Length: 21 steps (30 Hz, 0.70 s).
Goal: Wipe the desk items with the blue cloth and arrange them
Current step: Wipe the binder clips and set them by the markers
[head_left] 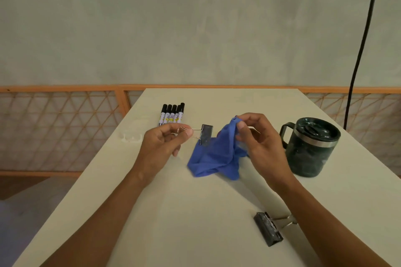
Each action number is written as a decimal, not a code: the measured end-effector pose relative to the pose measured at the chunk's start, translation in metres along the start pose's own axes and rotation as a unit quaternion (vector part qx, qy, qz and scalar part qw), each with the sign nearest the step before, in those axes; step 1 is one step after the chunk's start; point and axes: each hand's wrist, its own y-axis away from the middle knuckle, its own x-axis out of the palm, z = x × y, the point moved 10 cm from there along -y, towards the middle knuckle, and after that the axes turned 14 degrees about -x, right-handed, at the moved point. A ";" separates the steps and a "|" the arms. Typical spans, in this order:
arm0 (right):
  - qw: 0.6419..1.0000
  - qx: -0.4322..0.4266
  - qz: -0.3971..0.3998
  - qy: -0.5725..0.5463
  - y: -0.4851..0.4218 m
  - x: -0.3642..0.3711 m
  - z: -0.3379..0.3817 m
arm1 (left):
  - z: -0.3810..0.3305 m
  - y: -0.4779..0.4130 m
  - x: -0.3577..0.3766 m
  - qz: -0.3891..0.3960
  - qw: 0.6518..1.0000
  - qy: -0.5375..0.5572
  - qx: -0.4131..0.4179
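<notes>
Blue cloth point(217, 154) pinched by right fingers point(241, 124), left fingers point(188, 133) pinching a binder clip point(206, 134); lidded mug point(310, 149) nearby.

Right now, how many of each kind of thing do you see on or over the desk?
Markers: 5
Clips: 2, the held clip and the lying clip
Cloth: 1
Mug: 1
Total: 9
</notes>
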 end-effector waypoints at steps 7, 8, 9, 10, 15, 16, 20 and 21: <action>0.999 0.001 0.050 -0.015 0.012 0.029 -0.001 | 0.003 -0.003 -0.011 -0.058 0.996 0.067 -0.027; 0.999 0.003 0.052 -0.015 0.013 0.031 -0.001 | 0.002 -0.003 -0.011 -0.059 0.996 0.065 -0.023; 0.999 0.007 0.051 -0.014 0.014 0.032 -0.001 | 0.001 -0.002 -0.010 -0.059 0.996 0.060 -0.017; 0.999 0.014 0.050 -0.015 0.015 0.034 -0.002 | -0.001 -0.002 -0.009 -0.059 0.997 0.052 -0.010; 0.998 0.042 0.035 -0.032 0.019 0.037 -0.005 | -0.013 0.009 0.005 -0.056 0.997 -0.001 0.050; 0.998 0.043 0.029 -0.033 0.019 0.037 -0.005 | -0.015 0.011 0.008 -0.053 0.997 -0.008 0.062; 0.999 0.033 0.006 -0.024 0.019 0.031 -0.003 | -0.018 0.014 0.018 -0.037 0.994 -0.053 0.084; 0.999 0.031 0.001 -0.024 0.019 0.030 -0.003 | -0.018 0.015 0.019 -0.037 0.994 -0.064 0.086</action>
